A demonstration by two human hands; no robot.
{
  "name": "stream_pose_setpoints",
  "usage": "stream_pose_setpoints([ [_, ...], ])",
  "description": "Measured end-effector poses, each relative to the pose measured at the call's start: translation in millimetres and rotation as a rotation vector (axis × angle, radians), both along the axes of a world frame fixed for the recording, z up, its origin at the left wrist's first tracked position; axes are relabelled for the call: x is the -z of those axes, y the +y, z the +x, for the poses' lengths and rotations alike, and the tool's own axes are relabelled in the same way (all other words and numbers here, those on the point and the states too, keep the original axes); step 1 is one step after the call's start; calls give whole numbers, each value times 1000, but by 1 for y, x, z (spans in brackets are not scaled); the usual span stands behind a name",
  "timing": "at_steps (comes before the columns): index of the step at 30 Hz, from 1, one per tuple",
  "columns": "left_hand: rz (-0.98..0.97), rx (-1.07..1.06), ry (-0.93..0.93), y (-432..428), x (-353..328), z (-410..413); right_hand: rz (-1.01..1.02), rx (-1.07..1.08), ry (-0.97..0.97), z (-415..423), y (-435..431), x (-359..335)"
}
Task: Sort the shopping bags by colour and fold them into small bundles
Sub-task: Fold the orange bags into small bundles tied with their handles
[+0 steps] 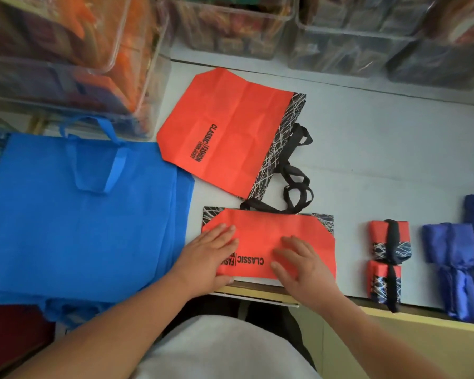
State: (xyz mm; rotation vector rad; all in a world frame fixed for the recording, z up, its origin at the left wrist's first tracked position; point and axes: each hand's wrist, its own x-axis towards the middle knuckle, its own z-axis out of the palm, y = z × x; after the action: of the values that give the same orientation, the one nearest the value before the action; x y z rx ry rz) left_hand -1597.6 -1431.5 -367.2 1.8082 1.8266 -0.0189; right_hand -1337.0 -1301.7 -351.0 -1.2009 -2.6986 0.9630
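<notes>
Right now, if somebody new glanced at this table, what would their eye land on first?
First, the half-folded red bag at the near edge of the table, with the left hand and right hand pressing flat on it. Next, the big stack of blue bags to its left and the unfolded red bag behind it. At the right sit two red bundles bound by black handles, beside purple-blue bundles.

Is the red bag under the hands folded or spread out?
Partly folded: the red bag is doubled into a short strip, the left hand and right hand pressing it flat. It is not yet a small bundle.
</notes>
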Motion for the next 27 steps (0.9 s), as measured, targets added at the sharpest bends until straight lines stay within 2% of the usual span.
stream_pose_setpoints([
  [4,30,-29,-31,14,-1,-4,-88,-23,-113,6,4,4],
  [7,79,-142,-168,25,-6,-7,-146,-110,-237,2,23,-5],
  [10,29,-243,-322,33,-18,-17,-143,-168,-279,3,36,-17],
  [14,-108,-331,-422,37,-35,-36,-354,85,-224,21,62,-41],
  [16,-122,-401,-446,40,-40,-41,-482,216,-126,33,73,-49],
  [18,-84,-435,-381,40,-37,-38,-520,375,-70,38,75,-50],
  [19,-19,-428,-287,41,-35,-34,-495,467,-73,36,74,-47],
  [21,185,-340,-38,40,-25,-25,-407,635,-105,30,70,-33],
  [23,313,-209,113,41,-16,-12,-317,726,-153,21,70,-15],
  [25,405,-19,153,43,-11,-3,-268,796,-206,14,74,-3],
  [27,407,93,179,39,-4,1,-258,852,-202,7,76,1],
])
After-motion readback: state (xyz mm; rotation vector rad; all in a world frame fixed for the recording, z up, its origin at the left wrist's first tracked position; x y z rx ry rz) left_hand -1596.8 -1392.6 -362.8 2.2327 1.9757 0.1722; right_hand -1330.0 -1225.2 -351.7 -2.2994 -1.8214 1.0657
